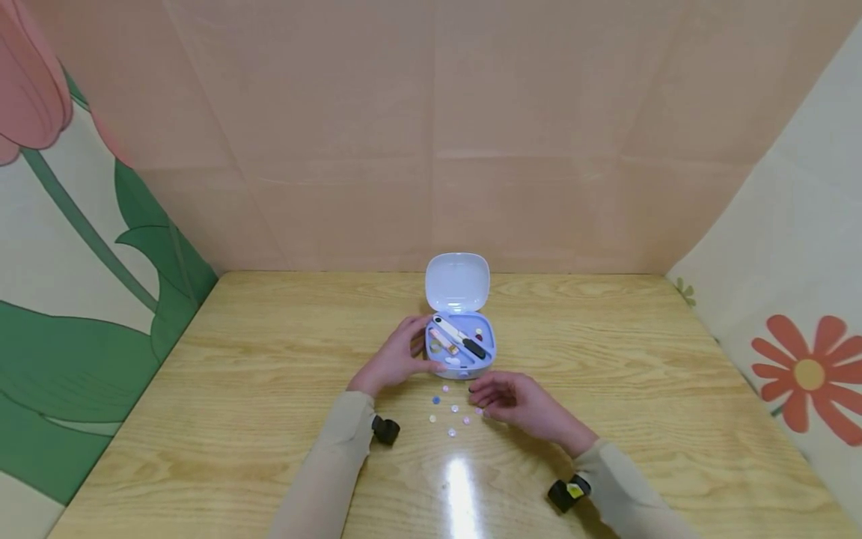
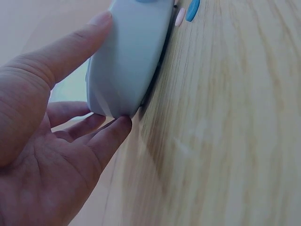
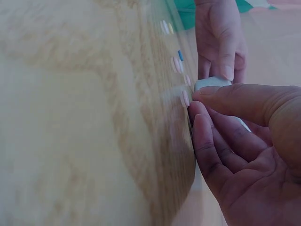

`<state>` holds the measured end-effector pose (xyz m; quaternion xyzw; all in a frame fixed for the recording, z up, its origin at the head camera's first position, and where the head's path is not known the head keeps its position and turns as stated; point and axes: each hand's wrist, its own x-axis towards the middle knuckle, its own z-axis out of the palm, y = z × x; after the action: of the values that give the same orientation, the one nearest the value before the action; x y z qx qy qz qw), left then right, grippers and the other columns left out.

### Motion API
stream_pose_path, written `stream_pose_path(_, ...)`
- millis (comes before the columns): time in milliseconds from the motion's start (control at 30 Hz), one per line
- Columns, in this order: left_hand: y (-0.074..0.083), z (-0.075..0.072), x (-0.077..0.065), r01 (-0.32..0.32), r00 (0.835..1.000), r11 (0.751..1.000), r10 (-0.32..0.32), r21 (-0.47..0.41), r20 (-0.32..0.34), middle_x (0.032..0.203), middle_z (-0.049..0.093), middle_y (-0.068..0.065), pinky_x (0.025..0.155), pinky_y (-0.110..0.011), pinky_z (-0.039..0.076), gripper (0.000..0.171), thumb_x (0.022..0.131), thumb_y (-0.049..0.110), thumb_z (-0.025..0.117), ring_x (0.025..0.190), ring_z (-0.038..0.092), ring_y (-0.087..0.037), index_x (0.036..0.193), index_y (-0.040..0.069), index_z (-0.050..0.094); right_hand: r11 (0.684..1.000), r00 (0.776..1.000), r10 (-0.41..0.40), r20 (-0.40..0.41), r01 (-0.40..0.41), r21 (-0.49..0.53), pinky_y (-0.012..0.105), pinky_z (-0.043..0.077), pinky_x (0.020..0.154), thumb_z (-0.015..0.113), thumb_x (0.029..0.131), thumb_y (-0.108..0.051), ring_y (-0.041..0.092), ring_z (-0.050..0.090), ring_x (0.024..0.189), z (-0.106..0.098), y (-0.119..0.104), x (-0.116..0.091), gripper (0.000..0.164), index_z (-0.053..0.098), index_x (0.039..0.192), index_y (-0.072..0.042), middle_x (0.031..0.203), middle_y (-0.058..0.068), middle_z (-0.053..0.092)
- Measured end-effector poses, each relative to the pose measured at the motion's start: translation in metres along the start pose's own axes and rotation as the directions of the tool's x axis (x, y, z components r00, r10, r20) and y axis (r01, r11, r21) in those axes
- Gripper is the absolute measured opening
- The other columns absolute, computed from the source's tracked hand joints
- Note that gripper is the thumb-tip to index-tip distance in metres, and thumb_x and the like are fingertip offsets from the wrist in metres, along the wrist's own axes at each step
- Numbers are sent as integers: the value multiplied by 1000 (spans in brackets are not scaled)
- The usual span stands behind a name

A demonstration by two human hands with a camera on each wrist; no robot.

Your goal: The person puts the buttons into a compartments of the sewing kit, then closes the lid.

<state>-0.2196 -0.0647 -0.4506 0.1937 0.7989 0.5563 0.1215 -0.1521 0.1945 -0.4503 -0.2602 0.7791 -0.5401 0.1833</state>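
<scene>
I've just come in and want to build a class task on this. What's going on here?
A person's left hand grips the side of a small box, whose lid stands open with a black-handled tool inside. The right hand is low over the table in front, beside several small button-like discs; whether it holds one is unclear.

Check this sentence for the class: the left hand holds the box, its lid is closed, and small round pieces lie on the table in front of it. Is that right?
Not quite: the lid is open, standing up behind the box, as the head view shows. The left hand does hold the box, and small round pieces lie on the table in front.
</scene>
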Motion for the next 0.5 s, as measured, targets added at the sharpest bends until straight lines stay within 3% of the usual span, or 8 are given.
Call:
stream_pose_path(233,0,0,0,7,1000,1000,-7,0,0,138,37,-3,108,-24,35,87,75,14,81,134,35,-21,148,12,34,998,1000,4,-12,-4,-57,33,56,85,63,82,13,28,63,96,1,1,1,36,59,117,5,105,15,66)
stream_pose_path(500,-2,-1,2,-12,1000,1000,12,-19,8,136,37,-4,108,-24,35,87,75,13,81,134,35,-21,148,11,34,993,997,66,-35,-69,-99,30,57,79,66,81,11,24,63,92,4,1,4,34,61,114,1,99,9,67)
